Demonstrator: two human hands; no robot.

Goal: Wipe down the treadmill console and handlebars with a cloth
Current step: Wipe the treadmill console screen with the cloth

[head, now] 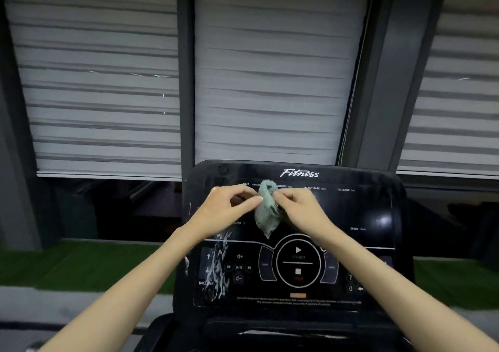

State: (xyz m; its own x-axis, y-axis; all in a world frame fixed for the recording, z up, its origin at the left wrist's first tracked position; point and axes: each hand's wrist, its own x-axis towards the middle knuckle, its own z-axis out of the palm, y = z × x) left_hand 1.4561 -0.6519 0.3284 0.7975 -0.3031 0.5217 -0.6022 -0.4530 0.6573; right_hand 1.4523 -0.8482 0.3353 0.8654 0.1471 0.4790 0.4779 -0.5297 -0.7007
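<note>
While your left hand (pixel 226 205) and right hand (pixel 299 208) both pinch the green cloth (pixel 266 208) near its top, it hangs limp, likely light: grip it wadded.

On the treadmill console (pixel 378 211), "START" is printed inside the round dial (pixel 298 264). Well above the dial "Fitness" is written, with "TIME", "CALORIES", "HEART RATE bpm" and "DISTANCE km" beneath. "INCLINE" is seen left of the dial, "SPEED" upper right of it, "7" and "0" right of it
</note>
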